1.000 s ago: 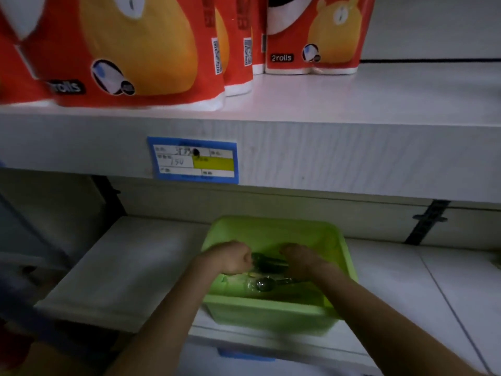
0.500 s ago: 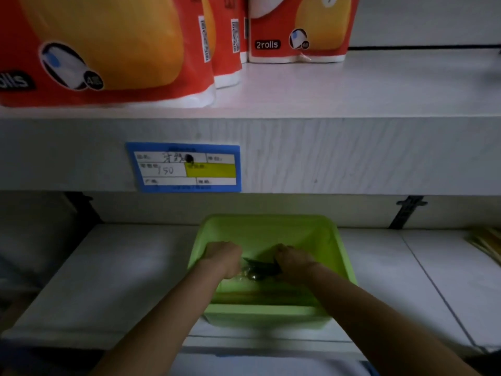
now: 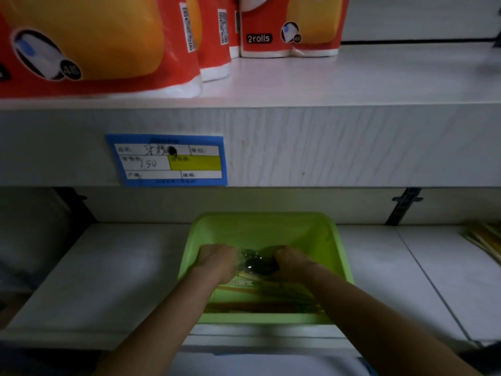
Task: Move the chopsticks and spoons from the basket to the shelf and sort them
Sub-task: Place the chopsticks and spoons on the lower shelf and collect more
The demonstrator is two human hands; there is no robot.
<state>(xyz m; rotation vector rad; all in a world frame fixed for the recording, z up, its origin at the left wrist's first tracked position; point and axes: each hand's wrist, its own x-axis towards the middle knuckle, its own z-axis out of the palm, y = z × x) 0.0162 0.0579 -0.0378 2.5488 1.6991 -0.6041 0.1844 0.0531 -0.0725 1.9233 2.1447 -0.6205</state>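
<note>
Grips spoons (image 3: 253, 263) in basket (image 3: 336, 240) with right hand (image 3: 291, 263); cannot tell for left hand (image 3: 217, 263). Leaves chopsticks (image 3: 260, 297) inside, shelf (image 3: 122, 267) sorting seemingly mostly undone.

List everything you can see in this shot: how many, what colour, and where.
basket: one, light green, middle of the lower shelf
spoons: count unclear, shiny metal, in the basket between the hands
chopsticks: several, tan and orange, on the basket floor by its near wall
pale sticks: a bundle, likely chopsticks, lower shelf at the far right
roll packs: at least four, red and orange, on the upper shelf
price label: one, blue, white and yellow, on the upper shelf's front edge
upper shelf: one, white
lower shelf: one, white
brackets: two, black, on the back wall
left hand: fingers curled, left of the spoons
right hand: fingers curled, right of the spoons
</note>
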